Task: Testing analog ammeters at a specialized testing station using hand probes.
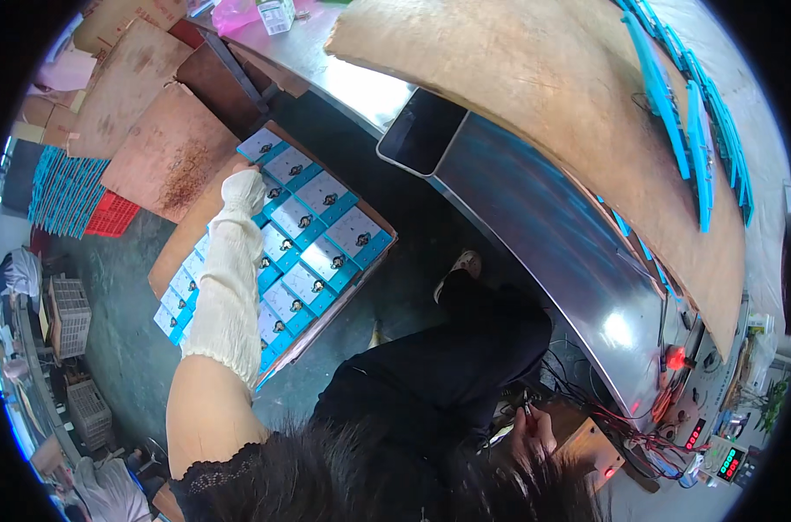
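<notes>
My left arm, in a white sleeve cover, reaches forward over rows of light blue panels with pale squares [353, 231]. Each square bears a small dark and gold part. At the far left edge of these panels is my left hand [247, 165], small in the view; the sleeve hides most of its fingers, so its grip does not show. Low on the right, beside my thigh, my right hand [536, 432] is closed around a thin dark pen-like tool [527, 404] that points upward. Its exact kind is too small to make out.
A metal bench [552, 235] runs along my right, with a phone [423, 130] at its edge. Over it lies a brown board [534, 65] carrying blue strips [700, 148]. Red and black cables [604, 418] tangle near my right hand. Cardboard [169, 148] and crates [70, 315] stand at left.
</notes>
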Motion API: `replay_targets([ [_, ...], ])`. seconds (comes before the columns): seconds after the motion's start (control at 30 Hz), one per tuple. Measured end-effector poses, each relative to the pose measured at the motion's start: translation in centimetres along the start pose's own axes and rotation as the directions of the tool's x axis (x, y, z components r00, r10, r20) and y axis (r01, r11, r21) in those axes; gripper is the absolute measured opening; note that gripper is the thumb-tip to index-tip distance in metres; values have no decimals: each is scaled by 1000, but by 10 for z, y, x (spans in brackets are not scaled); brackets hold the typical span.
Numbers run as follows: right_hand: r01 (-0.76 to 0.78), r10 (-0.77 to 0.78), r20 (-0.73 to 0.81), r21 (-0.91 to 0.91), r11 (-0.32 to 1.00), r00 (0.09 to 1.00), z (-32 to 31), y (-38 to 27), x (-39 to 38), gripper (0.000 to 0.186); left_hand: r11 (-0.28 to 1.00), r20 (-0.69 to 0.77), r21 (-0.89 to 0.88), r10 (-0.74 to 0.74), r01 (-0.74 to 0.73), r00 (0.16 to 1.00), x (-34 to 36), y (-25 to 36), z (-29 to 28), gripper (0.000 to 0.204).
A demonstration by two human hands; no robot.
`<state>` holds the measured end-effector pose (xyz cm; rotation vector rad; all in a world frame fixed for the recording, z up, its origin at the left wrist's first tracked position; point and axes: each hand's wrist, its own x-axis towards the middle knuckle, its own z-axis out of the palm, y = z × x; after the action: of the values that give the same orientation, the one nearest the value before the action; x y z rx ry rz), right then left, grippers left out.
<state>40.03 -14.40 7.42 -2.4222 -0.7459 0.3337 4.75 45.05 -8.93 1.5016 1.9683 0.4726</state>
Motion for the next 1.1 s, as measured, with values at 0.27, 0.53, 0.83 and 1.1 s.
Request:
replay_targets([
  [0.27,84,-73,-212,45,995,975,6,-21,20,13,722,-384,-483,334,-495,861,-8,-48,-71,39],
  [0.53,298,-242,-321,138,945,916,4,-49,24,15,456,-134,-599,754,-659,643,-282,285,-160,52],
  [0.83,259,-187,-327,192,946,926,-1,-39,7,15,586,530,-328,764,-741,369,-282,452,-93,40],
  [1.1,-104,206,-432,247,963,878,-17,44,-25,20,348,-497,-397,696,-849,518,-360,287,-101,37],
])
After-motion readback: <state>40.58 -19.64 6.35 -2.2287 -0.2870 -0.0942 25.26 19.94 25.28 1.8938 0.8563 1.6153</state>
